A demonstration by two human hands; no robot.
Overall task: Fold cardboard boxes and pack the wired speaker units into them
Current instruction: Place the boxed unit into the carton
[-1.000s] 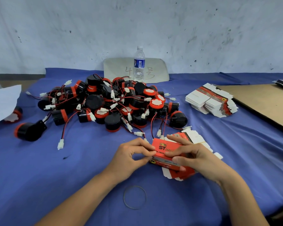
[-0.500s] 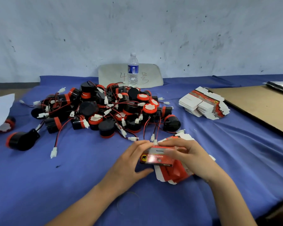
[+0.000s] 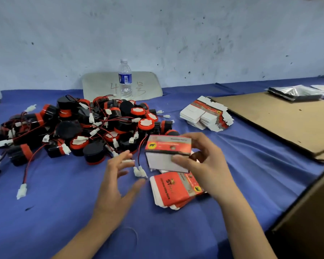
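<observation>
My right hand [image 3: 202,161] grips a small red and white cardboard box [image 3: 167,152], folded up into shape and lifted off the table. My left hand [image 3: 118,176] hovers just left of the box with fingers spread, holding nothing, near white wire connectors [image 3: 139,171]. Under the box lies a small stack of flat red box blanks [image 3: 176,189]. A heap of black and red wired speaker units [image 3: 86,128] covers the blue cloth behind my left hand. A second stack of flat blanks [image 3: 206,116] sits further back on the right.
A water bottle [image 3: 125,79] stands at the back against a pale board [image 3: 150,85]. A large brown cardboard sheet [image 3: 288,120] lies at right, with silver bags [image 3: 294,92] on it. A brown carton edge [image 3: 310,208] rises at the near right. A rubber band [image 3: 134,234] lies near my left forearm.
My left hand has let go of the box and drawn back open. My right hand has lifted the folded box up off the stack of blanks. The camera has moved closer.
</observation>
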